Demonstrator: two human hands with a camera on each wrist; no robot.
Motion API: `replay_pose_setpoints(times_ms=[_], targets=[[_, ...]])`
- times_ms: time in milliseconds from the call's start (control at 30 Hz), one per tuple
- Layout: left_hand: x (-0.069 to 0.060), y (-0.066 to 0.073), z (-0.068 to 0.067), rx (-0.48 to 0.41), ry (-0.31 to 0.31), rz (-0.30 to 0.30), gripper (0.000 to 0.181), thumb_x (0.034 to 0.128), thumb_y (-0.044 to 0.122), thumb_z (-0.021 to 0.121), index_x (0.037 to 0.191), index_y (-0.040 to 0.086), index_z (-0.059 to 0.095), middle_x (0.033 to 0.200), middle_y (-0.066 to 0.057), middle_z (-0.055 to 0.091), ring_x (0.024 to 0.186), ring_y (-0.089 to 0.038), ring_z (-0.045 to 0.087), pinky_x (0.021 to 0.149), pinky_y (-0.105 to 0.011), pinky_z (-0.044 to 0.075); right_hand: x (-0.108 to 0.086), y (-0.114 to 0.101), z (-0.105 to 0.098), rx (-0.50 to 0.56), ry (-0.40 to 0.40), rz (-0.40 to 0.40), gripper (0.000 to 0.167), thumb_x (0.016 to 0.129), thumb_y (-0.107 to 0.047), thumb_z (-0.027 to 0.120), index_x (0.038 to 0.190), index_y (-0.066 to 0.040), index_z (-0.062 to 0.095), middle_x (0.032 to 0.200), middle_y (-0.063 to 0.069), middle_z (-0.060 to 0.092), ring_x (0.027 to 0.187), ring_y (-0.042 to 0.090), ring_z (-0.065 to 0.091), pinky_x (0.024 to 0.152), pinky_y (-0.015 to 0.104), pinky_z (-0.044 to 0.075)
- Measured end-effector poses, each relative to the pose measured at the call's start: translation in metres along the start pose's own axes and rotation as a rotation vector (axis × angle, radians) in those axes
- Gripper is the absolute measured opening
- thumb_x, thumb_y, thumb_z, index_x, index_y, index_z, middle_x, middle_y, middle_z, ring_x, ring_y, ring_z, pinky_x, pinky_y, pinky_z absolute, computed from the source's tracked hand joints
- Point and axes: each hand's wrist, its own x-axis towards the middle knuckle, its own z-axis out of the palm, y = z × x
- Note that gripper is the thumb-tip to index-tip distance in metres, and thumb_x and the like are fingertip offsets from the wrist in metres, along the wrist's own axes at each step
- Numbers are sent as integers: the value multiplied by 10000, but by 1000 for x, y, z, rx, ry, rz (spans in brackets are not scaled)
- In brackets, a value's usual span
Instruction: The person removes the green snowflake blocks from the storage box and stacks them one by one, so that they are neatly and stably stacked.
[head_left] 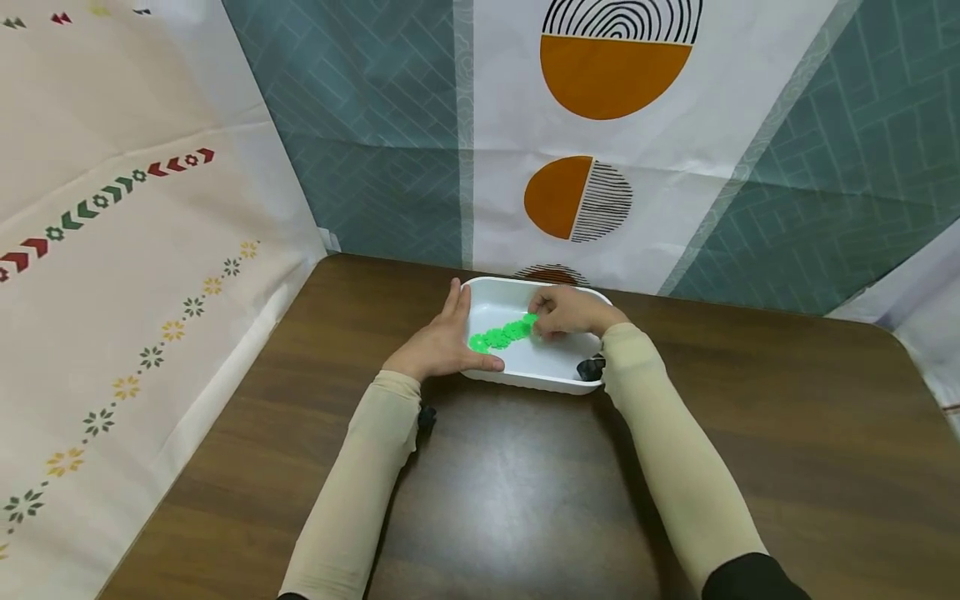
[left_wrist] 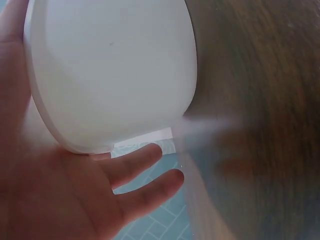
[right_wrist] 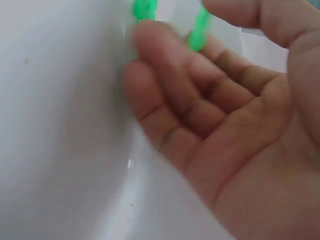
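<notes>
Fingers (right_wrist: pixel 172 70) of the right hand (head_left: pixel 572 310) clamp a green piece (right_wrist: pixel 198 36), distinct only from that wrist; left hand (head_left: pixel 441 343), splayed, touches the tray (head_left: pixel 551 358).

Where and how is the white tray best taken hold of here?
Grip the white tray by the rim at both short ends, coming from left and right. It lies flat, is longer side to side and has raised walls, so holding each end should keep it level under the green pieces. The left hand touches its left end.
</notes>
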Motion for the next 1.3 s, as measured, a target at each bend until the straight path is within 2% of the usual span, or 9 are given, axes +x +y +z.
replay_pose_setpoints(times_ms=[267, 433, 600, 700, 800, 900, 1067, 1167, 1300], targets=[[2, 3, 5, 37, -11, -6, 1342, 761, 621, 812, 1617, 118, -90, 1644, -5, -264, 1468, -353, 286, 1109, -472, 359, -12, 6, -6, 437, 102, -92, 372, 893, 39, 676, 1252, 9, 584, 861, 110, 573, 828, 282, 647, 793, 397, 579], [1, 4, 2, 54, -8, -16, 1304, 752, 663, 794, 1634, 174, -33, 1655, -21, -240, 1438, -381, 341, 1083, -491, 388, -20, 2, -12, 594, 179, -159, 371, 915, 74, 649, 1270, 5, 567, 868, 120, 591, 820, 285, 652, 803, 429, 579], [0, 4, 1, 70, -20, -24, 1311, 728, 719, 773, 1637, 210, -23, 1660, -27, -234, 1421, -377, 376, 1072, -482, 404, -29, -4, -17, 708, 239, -197, 349, 926, 105, 623, 1256, -6, 594, 844, 114, 630, 807, 308, 645, 762, 383, 582], [-1, 4, 2, 70, -24, -20, 1310, 728, 725, 769, 1636, 213, -24, 1659, -28, -236, 1416, -378, 385, 1072, -477, 406, -33, -7, -20, 708, 291, -195, 333, 933, 107, 611, 1244, -13, 615, 831, 124, 657, 788, 266, 645, 729, 357, 583], [-1, 4, 2, 65, -22, -15, 1314, 729, 729, 765, 1636, 199, -25, 1658, -28, -235, 1412, -381, 389, 1073, -475, 406, -38, -11, -23, 641, 341, -169, 344, 948, 78, 602, 1287, 19, 593, 818, 149, 652, 793, 232, 668, 721, 348, 584], [-1, 3, 2, 56, -24, -11, 1327, 731, 727, 764, 1632, 172, -37, 1656, -27, -240, 1413, -379, 387, 1074, -469, 406, -44, -16, -25, 548, 376, -145, 342, 968, 26, 599, 1309, 14, 585, 847, 158, 678, 795, 252, 682, 736, 350, 586], [-2, 3, 1, 53, -20, 2, 1342, 745, 709, 767, 1623, 130, -66, 1660, -59, -227, 1419, -370, 380, 1071, -461, 412, -61, -26, -31, 448, 414, -168, 348, 980, -7, 603, 1326, -6, 577, 885, 149, 706, 784, 286, 691, 759, 335, 584], [-2, 3, 0, 66, -10, 7, 1348, 752, 704, 766, 1619, 107, -76, 1662, -68, -216, 1477, -351, 269, 1122, -512, 333, -72, -31, -34, 439, 448, -180, 337, 980, -12, 610, 1316, -33, 597, 903, 169, 705, 779, 309, 690, 761, 330, 582], [-1, 3, -1, 99, 11, 17, 1349, 757, 698, 764, 1616, 78, -72, 1666, -85, -189, 1531, -309, 1, 1163, -597, 168, -89, -30, -36, 433, 471, -203, 315, 992, -22, 604, 1305, -60, 611, 917, 188, 704, 771, 305, 686, 759, 345, 582]])
